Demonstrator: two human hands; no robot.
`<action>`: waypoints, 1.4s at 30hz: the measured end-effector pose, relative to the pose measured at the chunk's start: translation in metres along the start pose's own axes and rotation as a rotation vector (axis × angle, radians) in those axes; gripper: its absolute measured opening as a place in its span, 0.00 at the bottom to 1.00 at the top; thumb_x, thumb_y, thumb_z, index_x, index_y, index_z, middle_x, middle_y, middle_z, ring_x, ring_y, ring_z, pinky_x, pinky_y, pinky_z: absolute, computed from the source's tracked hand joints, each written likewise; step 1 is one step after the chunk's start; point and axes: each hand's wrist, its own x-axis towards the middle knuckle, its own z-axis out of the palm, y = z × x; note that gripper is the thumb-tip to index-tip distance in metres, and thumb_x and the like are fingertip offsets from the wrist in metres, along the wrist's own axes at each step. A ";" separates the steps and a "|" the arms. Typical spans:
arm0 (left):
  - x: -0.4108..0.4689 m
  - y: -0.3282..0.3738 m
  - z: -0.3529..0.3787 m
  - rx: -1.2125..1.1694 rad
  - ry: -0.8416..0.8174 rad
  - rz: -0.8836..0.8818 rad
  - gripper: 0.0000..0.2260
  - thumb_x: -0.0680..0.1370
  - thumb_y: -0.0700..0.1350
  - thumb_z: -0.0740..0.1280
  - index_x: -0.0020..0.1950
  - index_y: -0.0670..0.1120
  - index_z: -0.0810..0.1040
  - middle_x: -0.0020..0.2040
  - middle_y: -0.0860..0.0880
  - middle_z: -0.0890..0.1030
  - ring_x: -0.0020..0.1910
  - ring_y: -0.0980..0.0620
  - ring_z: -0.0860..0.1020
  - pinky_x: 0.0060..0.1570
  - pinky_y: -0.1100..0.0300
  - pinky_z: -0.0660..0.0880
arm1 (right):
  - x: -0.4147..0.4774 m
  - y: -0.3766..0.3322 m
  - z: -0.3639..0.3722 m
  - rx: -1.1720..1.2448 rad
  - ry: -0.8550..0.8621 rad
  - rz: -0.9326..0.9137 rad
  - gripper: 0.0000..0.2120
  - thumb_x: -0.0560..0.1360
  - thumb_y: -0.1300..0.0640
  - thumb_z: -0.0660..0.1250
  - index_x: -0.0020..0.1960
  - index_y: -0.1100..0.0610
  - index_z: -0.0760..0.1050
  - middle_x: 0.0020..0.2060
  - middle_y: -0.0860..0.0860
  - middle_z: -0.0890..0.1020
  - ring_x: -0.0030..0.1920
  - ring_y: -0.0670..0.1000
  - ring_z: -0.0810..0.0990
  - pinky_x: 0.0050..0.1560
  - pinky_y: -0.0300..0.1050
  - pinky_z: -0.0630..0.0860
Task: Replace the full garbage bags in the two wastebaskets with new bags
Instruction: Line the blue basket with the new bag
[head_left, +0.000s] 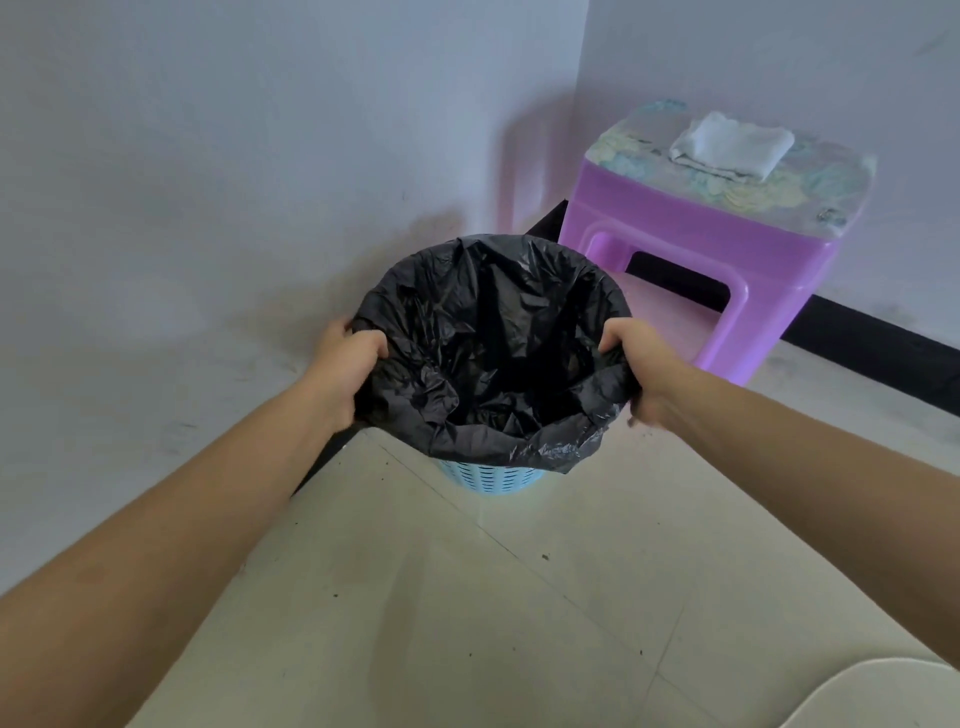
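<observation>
Hands gripped black bag (493, 343) between them, our left hand (349, 373) and right hand (635, 364) each clenched on its cuff at opposite sides of the blue wastebasket (488, 478); we judged even downward pulls would seat it without tearing.

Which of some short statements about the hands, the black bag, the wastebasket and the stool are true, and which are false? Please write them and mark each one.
1. Both hands grip the black bag at its rim. True: the left hand and right hand hold opposite sides.
2. The wastebasket is red. False: it is light blue, with small slots.
3. The bag looks full of garbage. False: it is open, and no garbage shows inside.
4. A folded white cloth lies on the purple stool. True.
5. The stool stands to the left of the wastebasket. False: it stands to its right, near the wall.
</observation>
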 end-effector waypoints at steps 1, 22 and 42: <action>-0.005 -0.005 0.004 -0.083 -0.002 -0.037 0.18 0.71 0.37 0.60 0.61 0.45 0.72 0.51 0.41 0.77 0.45 0.43 0.78 0.43 0.52 0.72 | 0.001 0.003 -0.001 0.026 -0.027 0.031 0.18 0.57 0.57 0.62 0.47 0.54 0.74 0.41 0.53 0.80 0.41 0.56 0.77 0.55 0.50 0.76; -0.041 -0.026 0.003 0.958 0.263 1.124 0.29 0.80 0.63 0.50 0.76 0.49 0.64 0.77 0.44 0.62 0.77 0.43 0.58 0.74 0.38 0.51 | -0.039 0.020 0.015 -0.860 0.332 -0.894 0.36 0.77 0.35 0.59 0.79 0.46 0.52 0.80 0.54 0.45 0.79 0.57 0.42 0.76 0.59 0.45; -0.030 -0.034 0.025 1.099 0.180 0.844 0.29 0.79 0.61 0.45 0.71 0.48 0.71 0.74 0.45 0.69 0.75 0.46 0.62 0.74 0.40 0.53 | -0.029 0.016 0.012 -1.097 0.186 -0.780 0.28 0.81 0.37 0.50 0.77 0.50 0.61 0.80 0.55 0.54 0.80 0.54 0.41 0.78 0.59 0.43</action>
